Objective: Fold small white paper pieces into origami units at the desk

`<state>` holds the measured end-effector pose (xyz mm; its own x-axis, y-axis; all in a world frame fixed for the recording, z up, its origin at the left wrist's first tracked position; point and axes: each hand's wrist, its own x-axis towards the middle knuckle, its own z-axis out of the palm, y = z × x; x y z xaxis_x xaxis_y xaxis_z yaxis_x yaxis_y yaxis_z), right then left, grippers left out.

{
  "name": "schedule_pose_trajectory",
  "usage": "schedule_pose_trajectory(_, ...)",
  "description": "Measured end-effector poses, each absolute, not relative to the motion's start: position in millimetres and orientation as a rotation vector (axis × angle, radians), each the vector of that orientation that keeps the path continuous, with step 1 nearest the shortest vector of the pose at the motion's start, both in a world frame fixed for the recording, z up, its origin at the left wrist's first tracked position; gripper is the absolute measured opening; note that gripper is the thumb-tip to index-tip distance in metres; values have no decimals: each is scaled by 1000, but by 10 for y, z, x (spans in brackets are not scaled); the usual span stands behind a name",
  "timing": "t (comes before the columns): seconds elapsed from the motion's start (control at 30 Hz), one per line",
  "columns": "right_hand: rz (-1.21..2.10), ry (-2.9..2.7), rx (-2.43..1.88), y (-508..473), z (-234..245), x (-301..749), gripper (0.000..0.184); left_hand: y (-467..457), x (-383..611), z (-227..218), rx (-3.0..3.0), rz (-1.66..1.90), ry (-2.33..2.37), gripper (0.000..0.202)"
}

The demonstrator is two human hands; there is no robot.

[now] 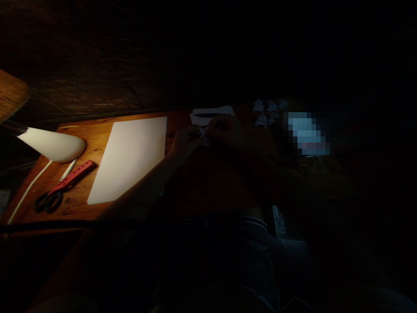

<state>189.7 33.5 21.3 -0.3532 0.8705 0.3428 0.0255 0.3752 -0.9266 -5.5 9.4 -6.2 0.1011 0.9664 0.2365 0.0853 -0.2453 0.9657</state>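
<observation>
The scene is very dark. My left hand [186,140] and my right hand [224,129] meet over a small pale piece of paper [208,116] near the far edge of a wooden desk [97,130]. Both hands have their fingers curled together in a pinch around something small and dark between them. I cannot make out what it is. My left forearm crosses the corner of a large white sheet [130,156] lying flat on the desk.
A white lamp [52,145] lights the desk's left end. Beside it lie a white pen [68,169], a red ruler [76,174] and black-handled scissors [48,201]. Crumpled white paper [269,111] sits at the back right, near a glowing blurred screen [308,132].
</observation>
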Motion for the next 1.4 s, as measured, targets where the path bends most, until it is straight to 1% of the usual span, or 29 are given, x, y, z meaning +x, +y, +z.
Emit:
schedule_pose_trajectory(0.13, 1141, -1686, -801, 301, 246, 1883, 40, 88, -65, -63, 1510, 1256, 1084, 24)
schedule_pose_trajectory(0.23, 1160, -1692, -798, 287, 255, 1878, 41, 93, -73, -72, 1515, 1256, 1091, 29)
schedule_pose_trajectory(0.33, 1171, -1681, -776, 279, 251, 1866, 38, 99, -76, -83, 1502, 1245, 1077, 32)
schedule_pose_trajectory(0.5, 1188, -1666, -773, 269, 230, 1845, 33, 78, -72, -58, 1486, 1245, 1056, 28)
schedule_pose_trajectory(0.83, 1270, -1648, -790, 275, 215, 1838, 34, 81, -93, -60, 1445, 1177, 1055, 35)
schedule_pose_trajectory(0.97, 1316, -1607, -812, 287, 213, 1835, 29, 102, -106, -87, 1474, 1145, 1022, 33)
schedule_pose_trajectory(1.07, 1328, -1560, -812, 304, 218, 1848, 24, 99, -84, -63, 1505, 1213, 1025, 31)
schedule_pose_trajectory(1.17, 1313, -1544, -824, 317, 240, 1869, 22, 90, -72, -32, 1535, 1232, 1027, 28)
schedule_pose_trajectory(1.27, 1301, -1533, -841, 320, 265, 1885, 24, 83, -83, -24, 1559, 1188, 1031, 26)
schedule_pose_trajectory(1.4, 1300, -1539, -842, 325, 267, 1883, 29, 64, -93, -22, 1583, 1120, 1086, 30)
